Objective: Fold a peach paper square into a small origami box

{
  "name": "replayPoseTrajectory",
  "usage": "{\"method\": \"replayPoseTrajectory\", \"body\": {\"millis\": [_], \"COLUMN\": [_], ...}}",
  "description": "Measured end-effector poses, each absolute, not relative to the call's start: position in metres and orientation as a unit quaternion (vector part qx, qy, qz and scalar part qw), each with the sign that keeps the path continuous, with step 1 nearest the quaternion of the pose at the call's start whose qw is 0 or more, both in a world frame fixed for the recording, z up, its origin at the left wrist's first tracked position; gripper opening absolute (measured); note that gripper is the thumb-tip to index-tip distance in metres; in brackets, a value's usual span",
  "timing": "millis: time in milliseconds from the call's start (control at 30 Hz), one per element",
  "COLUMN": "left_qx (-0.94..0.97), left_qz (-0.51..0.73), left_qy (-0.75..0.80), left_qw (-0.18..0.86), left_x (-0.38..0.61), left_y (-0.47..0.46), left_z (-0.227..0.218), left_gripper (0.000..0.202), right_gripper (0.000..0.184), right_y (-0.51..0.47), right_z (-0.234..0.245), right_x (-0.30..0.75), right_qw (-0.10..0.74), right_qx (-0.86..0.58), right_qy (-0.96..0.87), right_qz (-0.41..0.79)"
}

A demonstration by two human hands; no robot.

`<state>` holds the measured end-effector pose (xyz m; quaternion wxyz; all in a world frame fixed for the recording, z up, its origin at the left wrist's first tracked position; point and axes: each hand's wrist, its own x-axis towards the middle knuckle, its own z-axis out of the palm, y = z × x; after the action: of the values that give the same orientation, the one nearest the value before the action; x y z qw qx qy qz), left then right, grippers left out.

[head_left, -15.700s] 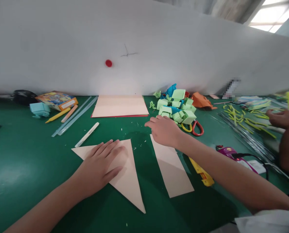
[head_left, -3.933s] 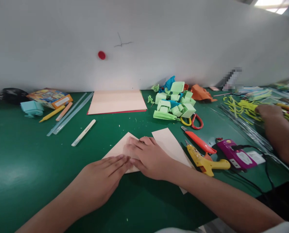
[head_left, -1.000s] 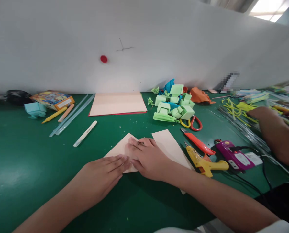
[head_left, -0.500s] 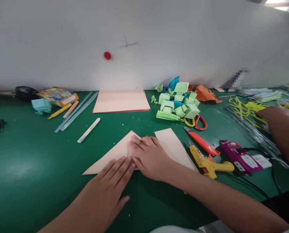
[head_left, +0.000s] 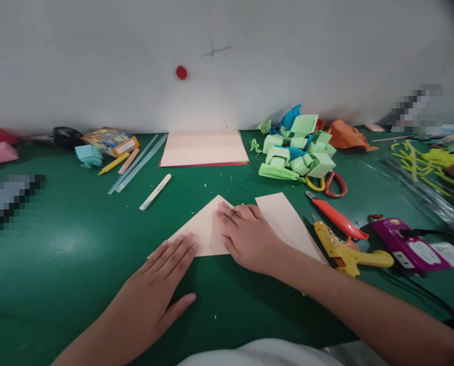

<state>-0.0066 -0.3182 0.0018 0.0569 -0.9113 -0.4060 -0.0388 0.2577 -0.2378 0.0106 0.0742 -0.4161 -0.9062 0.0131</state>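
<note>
The flat-spread left hand (head_left: 158, 284) and slightly bent right hand (head_left: 251, 239) are pressing, not gripping, the paper (head_left: 208, 231), apparently a creasing step needing even pressure next.

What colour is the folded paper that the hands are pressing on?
The folded paper is pale peach, showing best in the head view.

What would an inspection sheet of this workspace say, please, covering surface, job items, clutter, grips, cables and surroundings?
Surface: green table, small scraps scattered.
Job items: paper, partly covered; strip to its right.
Clutter: paper pile; scissors, blades hidden by it; knife close beside glue gun; box at rear left.
Grips: left grip flat on the paper's left part; right grip laid on its right part.
Cables: black cables by the purple block.
Surroundings: pale wall with red dot.
</note>
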Motion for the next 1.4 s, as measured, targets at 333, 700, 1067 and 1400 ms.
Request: {"method": "replayPoseTrajectory", "body": {"millis": [333, 700, 1067, 1400], "left_qx": [-0.805, -0.822, -0.764, -0.748], "left_qz": [-0.059, -0.11, -0.19, -0.191], "left_qy": [-0.576, -0.554, -0.617, -0.635], "left_qw": [0.131, 0.072, -0.022, -0.04], "left_x": [-0.086, -0.067, -0.066, -0.071], "left_y": [-0.337, -0.315, -0.303, -0.301], "left_z": [-0.012, 0.0, 0.005, -0.002], "left_gripper": [0.075, 0.049, 0.034, 0.034], "right_gripper": [0.056, 0.056, 0.054, 0.054], "right_y": [-0.238, -0.238, -0.242, -0.244], "right_z": [0.008, 0.01, 0.01, 0.011], "right_x": [0.258, 0.258, 0.256, 0.255], "right_qw": [0.076, 0.079, 0.073, 0.068], "right_qx": [-0.412, -0.418, -0.438, -0.447], "right_qy": [-0.908, -0.905, -0.896, -0.892], "right_qz": [0.006, 0.014, 0.009, 0.004]}}
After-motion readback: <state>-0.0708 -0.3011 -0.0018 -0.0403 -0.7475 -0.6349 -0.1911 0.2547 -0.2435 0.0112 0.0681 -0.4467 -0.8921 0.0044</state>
